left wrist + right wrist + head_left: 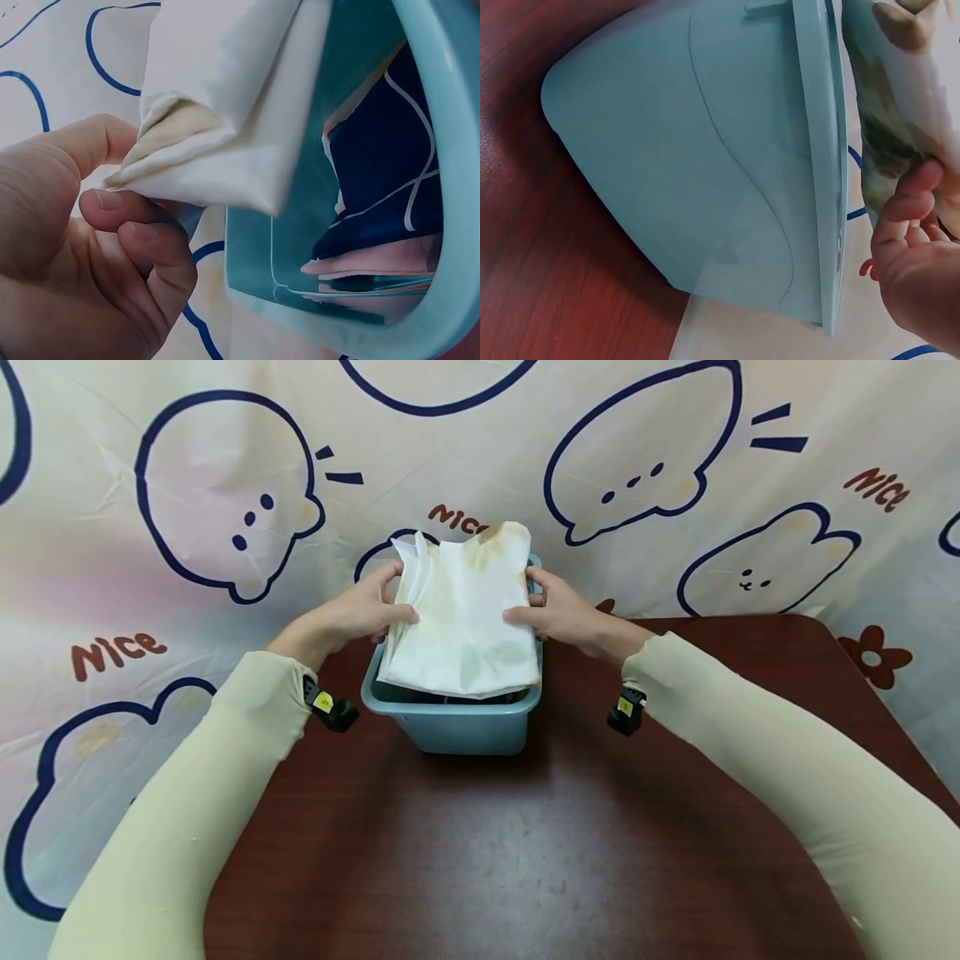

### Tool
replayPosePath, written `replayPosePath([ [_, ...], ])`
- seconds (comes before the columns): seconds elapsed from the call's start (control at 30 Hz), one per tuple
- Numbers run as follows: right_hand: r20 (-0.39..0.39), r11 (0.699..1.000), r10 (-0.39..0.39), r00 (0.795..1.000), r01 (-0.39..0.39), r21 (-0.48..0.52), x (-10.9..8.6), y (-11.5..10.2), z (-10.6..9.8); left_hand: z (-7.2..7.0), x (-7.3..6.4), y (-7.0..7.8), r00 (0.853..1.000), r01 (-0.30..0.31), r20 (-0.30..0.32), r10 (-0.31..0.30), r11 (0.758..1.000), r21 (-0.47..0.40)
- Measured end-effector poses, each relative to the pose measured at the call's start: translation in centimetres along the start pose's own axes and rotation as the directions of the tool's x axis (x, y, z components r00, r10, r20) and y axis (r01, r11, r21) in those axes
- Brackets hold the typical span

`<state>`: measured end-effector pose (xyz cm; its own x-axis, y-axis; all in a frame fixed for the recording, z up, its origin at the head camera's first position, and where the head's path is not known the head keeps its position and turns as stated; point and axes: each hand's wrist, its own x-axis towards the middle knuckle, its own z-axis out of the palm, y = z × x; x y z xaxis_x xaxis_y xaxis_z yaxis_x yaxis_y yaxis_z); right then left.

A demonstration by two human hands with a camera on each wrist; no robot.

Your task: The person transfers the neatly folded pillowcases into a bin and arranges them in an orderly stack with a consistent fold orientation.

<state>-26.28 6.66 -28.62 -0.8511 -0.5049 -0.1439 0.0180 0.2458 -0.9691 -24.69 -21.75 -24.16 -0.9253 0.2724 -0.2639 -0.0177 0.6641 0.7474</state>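
Note:
A folded white cloth (472,618) with pale leaf prints is held over a teal plastic bin (465,718). My left hand (367,610) pinches its left edge, thumb on the front face. On the opposite edge, my right hand (558,614) grips the cloth the same way. The left wrist view shows the left hand (112,232) pinching a corner of the cloth (225,150), whose layers hang in loose folds. Below it, inside the bin, lies a navy cloth (382,157) with white lines and a pink layer under it. In the right wrist view the right hand (922,247) is beside the bin's rim.
The bin stands on a dark brown wooden table (525,860), close to its back edge. Behind it hangs a pale curtain (465,460) with blue cartoon outlines and red lettering. Each wrist wears a small black camera (626,710).

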Motion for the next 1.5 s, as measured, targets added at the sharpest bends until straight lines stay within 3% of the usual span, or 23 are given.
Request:
replayPosePath([
  [0.23,0.024,0.995,0.068,0.997,-0.067,-0.073,0.7,-0.1,0.2,0.2,1.0,-0.8,1.0,0.003,0.01,-0.003,1.0,0.007],
  [0.53,0.028,0.977,0.096,0.995,-0.089,-0.192,1.2,0.2,0.0,0.8,1.8,-1.3,1.0,0.01,0.027,-0.012,0.997,0.071],
  [0.9,0.012,0.963,0.083,0.996,-0.077,-0.257,2.0,0.7,0.5,1.2,3.0,-1.9,0.998,0.042,0.04,-0.047,0.993,0.111],
  [1.1,0.05,0.964,0.085,0.995,-0.069,-0.258,2.2,0.4,1.4,1.6,3.3,-2.4,0.996,0.049,0.067,-0.058,0.992,0.119],
  [1.27,0.065,0.962,0.109,0.992,-0.089,-0.258,2.4,0.0,1.6,1.8,3.2,-2.7,0.996,0.039,0.07,-0.047,0.994,0.106],
  [1.5,0.082,0.952,0.164,0.983,-0.136,-0.274,2.8,-0.2,1.6,1.6,3.4,-2.6,0.994,0.077,0.073,-0.086,0.99,0.12],
])
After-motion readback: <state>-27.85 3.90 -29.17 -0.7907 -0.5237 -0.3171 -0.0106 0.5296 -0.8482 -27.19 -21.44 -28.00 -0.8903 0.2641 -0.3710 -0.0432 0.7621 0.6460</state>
